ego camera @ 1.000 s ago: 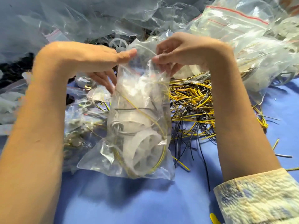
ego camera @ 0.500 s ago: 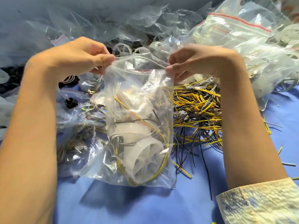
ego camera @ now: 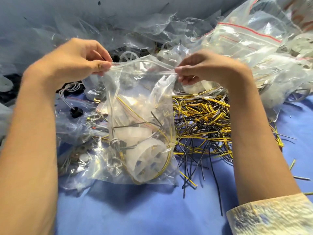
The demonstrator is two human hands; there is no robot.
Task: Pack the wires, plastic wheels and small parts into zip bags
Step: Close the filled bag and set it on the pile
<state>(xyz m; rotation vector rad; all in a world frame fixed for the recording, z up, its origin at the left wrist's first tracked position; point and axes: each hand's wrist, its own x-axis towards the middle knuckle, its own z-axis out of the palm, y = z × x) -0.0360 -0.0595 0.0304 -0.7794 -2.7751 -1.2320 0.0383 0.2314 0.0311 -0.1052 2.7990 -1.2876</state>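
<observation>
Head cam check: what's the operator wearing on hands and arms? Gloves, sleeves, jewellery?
No gloves, rings or watch are visible: the left hand and right hand are both bare. The left forearm is bare to the frame edge. The right forearm is bare up to a sleeve, pale cream with a blurred blue-grey and yellowish pattern.

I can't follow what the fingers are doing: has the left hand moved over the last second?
Yes. The left hand slid left along the zip bag mouth, away from the loose wire pile.
</observation>
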